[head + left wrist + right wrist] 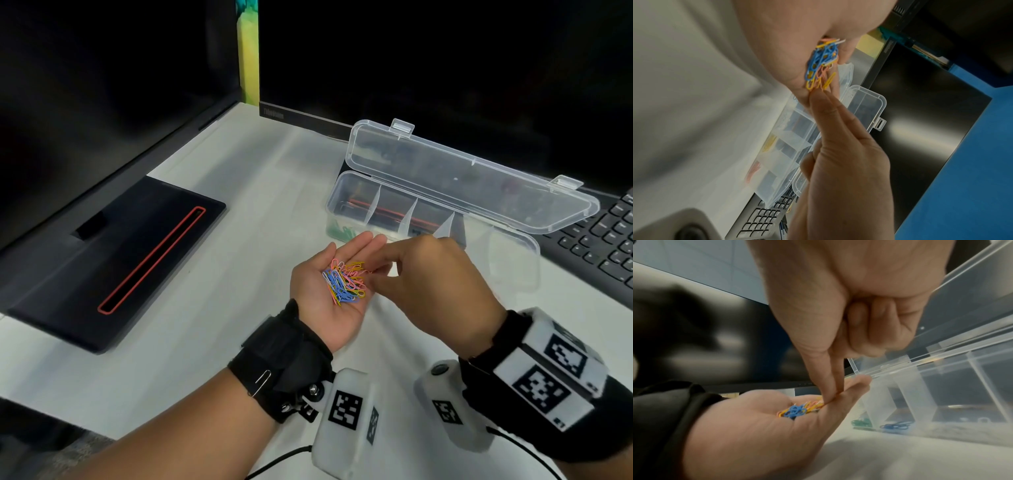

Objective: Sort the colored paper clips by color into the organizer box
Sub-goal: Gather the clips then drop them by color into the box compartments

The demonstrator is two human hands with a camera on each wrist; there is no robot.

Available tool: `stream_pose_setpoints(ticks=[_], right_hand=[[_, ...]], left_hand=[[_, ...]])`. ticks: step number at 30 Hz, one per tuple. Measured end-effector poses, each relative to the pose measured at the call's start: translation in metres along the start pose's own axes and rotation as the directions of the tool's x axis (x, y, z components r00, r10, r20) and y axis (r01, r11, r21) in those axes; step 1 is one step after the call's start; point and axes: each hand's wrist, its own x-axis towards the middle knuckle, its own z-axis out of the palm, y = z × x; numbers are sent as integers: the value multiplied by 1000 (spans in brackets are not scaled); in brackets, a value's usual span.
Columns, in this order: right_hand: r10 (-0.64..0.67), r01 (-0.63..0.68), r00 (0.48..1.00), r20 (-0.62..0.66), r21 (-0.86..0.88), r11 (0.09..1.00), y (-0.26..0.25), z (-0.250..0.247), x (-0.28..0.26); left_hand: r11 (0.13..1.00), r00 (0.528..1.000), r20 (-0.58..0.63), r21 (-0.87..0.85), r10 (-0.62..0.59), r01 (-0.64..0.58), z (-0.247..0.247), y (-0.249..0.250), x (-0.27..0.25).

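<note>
My left hand (356,250) lies palm up in front of the organizer box and carries a pile of paper clips (346,282) in blue, yellow, pink and orange. My right hand (375,269) reaches in from the right. Its thumb and index finger pinch a yellow clip at the pile's edge (816,92), and its other fingers are curled in. The clear organizer box (507,263) stands open, its lid (462,174) tilted back. Green clips (861,421) fill the leftmost compartment, with blue clips (896,426) beside them. Further compartments hold yellow clips (769,143) and orange clips (754,170).
A black monitor base (113,257) with a red-lined slot sits on the white desk at the left. A black keyboard (603,246) lies to the right of the box. Dark monitors (411,68) stand behind. A silver clip (262,382) hangs on my left wrist strap.
</note>
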Motion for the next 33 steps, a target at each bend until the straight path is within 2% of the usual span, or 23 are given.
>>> stream_pose_setpoints(ticks=[4,8,12,16,21,25,28,31,32,33], right_hand=[[-22,23,1000,-20,40,999,5,0,3],[-42,36,999,34,162,986,12,-3,5],[-31,23,999,31,242,970,19,-5,9],[-54,47,998,41,163,985,18,-11,9],[-123,125,986,117,-8,992,12,-18,9],[-122,145,976,182,-119,982,7,-19,9],[-114,117,978,173,-7,993,11,-21,10],[-44,11,983,181,176,984,13,-22,9],[11,-67,983,181,305,950,14,-22,9],[89,-175,976,198,475,863,15,-23,9]], left_hand=[[1000,1000,1,-29,-5,5,1,0,0],[998,1000,1,-66,-17,17,3,-1,-1],[998,1000,-14,-59,-21,20,4,-1,-3],[998,999,-21,-54,-34,33,5,-1,-3],[999,1000,-18,-22,-23,23,4,-3,-4],[999,999,-30,-22,-24,23,4,-3,-4],[999,1000,-24,-35,-20,19,5,-2,-4],[1000,999,-33,-5,-18,18,4,-2,-3],[1000,999,-33,1,-18,19,4,-2,-2],[1000,999,-30,3,-21,21,4,-3,-2]])
